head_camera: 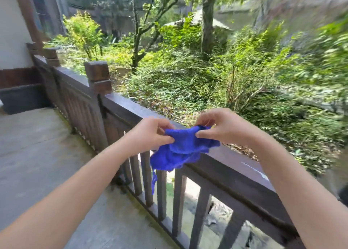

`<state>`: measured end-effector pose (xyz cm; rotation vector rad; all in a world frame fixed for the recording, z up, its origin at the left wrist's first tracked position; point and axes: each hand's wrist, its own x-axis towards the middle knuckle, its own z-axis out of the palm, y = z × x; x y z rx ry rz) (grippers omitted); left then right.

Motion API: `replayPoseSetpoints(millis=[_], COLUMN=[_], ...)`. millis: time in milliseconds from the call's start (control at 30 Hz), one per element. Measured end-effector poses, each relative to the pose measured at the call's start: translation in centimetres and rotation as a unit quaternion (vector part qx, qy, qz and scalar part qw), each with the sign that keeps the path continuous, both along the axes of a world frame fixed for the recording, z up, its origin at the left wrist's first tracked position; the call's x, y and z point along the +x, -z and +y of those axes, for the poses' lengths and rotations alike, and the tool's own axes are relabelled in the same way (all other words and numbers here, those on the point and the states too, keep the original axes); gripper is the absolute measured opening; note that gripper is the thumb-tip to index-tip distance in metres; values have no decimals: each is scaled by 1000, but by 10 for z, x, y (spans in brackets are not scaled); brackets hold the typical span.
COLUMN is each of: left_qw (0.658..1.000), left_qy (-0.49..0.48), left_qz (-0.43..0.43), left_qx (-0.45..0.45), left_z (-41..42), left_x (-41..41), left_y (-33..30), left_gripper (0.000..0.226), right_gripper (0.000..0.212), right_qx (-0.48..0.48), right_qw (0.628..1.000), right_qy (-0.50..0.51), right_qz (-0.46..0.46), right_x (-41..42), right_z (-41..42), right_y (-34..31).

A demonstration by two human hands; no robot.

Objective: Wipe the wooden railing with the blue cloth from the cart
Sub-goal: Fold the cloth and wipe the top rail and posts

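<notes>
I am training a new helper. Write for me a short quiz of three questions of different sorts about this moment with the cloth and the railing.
1. True or false: both hands pinch the blue cloth.
2. Choose one. The cloth is: A) spread flat along the rail, B) bunched between the left hand and right hand, C) on the floor.
3. Short answer: what stands up from the wooden railing to the left of the hands?

Key
1. True
2. B
3. A square wooden post

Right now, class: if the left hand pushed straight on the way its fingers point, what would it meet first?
The blue cloth, which the left hand already pinches. Straight beyond it is the right hand, holding the other end. The wooden railing appears to lie below that line, though depth is unclear.
</notes>
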<state>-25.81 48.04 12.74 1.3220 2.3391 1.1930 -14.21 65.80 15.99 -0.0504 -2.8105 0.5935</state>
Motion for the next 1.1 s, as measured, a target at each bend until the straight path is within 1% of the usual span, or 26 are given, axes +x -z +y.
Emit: replayPoseSetpoints(millis=[33, 100, 233, 300, 400, 467, 533, 600, 667, 733, 800, 900, 967, 1000, 1033, 1067, 1100], left_qw=[1000, 998, 992, 984, 971, 961, 953, 944, 933, 921, 909, 883, 872, 873, 880, 894, 908], left_qy=[15, 41, 104, 150, 213, 251, 281, 307, 336, 364, 389, 426, 441, 440, 431, 413, 386], left_qz=[14, 38, 75, 91, 102, 103, 101, 106, 116, 130, 143, 184, 186, 176, 155, 130, 118], left_qx=[4, 12, 13, 6, -24, -42, -48, -56, -61, -55, -49, -74, -107, -117, -122, -120, -111], left_z=[14, 40, 95, 124, 165, 189, 211, 232, 250, 264, 276, 285, 281, 277, 271, 266, 263], left_x=[4, 12, 21, 24, 26, 26, 24, 24, 29, 39, 52, 72, 78, 80, 82, 85, 88], left_y=[0, 0, 7, 11, 22, 28, 31, 32, 33, 37, 42, 60, 77, 86, 95, 103, 110], left_gripper=[20, 15, 10, 11, 19, 19, 11, 9, 11, 11, 14, 17, 15, 11, 18, 31, 41], right_gripper=[3, 5, 5, 5, 6, 7, 7, 8, 9, 10, 8, 3, 8, 15, 24, 32, 36], right_qx=[-7, -20, -19, -16, -23, -24, -26, -21, 0, 41, 69, 82, 67, 39, -1, -29, -32], right_qw=[1000, 998, 989, 981, 965, 951, 939, 925, 910, 894, 870, 833, 818, 815, 813, 806, 801], right_qy=[15, 53, 140, 188, 261, 307, 344, 380, 413, 443, 484, 536, 550, 552, 558, 568, 580], right_qz=[10, 28, 35, 35, 19, 6, -5, -16, -31, -50, -70, -106, -156, -170, -168, -165, -146], right_x=[9, 26, 59, 73, 88, 95, 98, 100, 105, 111, 118, 121, 119, 119, 120, 121, 121], right_z=[10, 28, 61, 76, 94, 102, 110, 116, 120, 123, 121, 110, 101, 97, 94, 90, 89], right_y=[1, 4, 12, 21, 38, 45, 48, 49, 50, 53, 60, 88, 112, 124, 134, 141, 147])
